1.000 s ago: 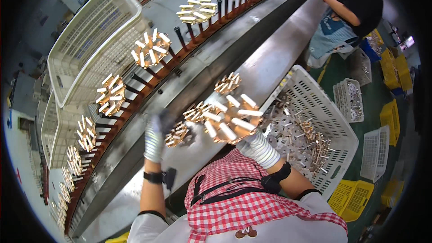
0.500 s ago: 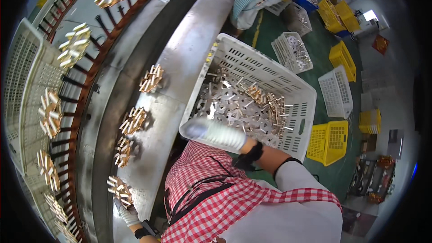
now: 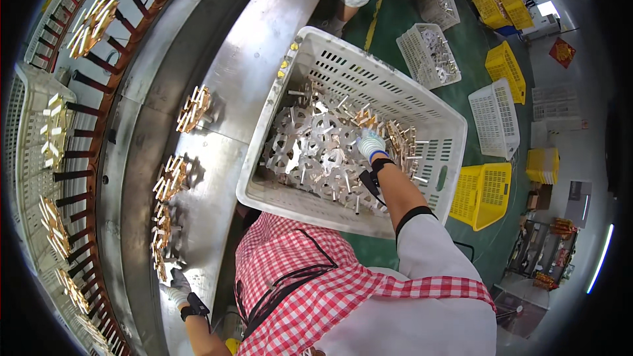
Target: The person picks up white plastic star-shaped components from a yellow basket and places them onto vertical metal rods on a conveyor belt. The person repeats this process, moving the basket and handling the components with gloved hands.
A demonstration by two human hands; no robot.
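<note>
The gloved right hand reaches down into the white slotted crate, its fingers curled among the heap of silvery star-shaped metal parts; whether it grips one cannot be told. The gloved left hand rests well left of the crate on the steel bench, touching a row of brass-tipped part clusters, its grip unclear.

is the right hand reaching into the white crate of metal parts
Yes, the gloved right hand is down inside the white crate, resting among the silver star-shaped metal parts.
</note>
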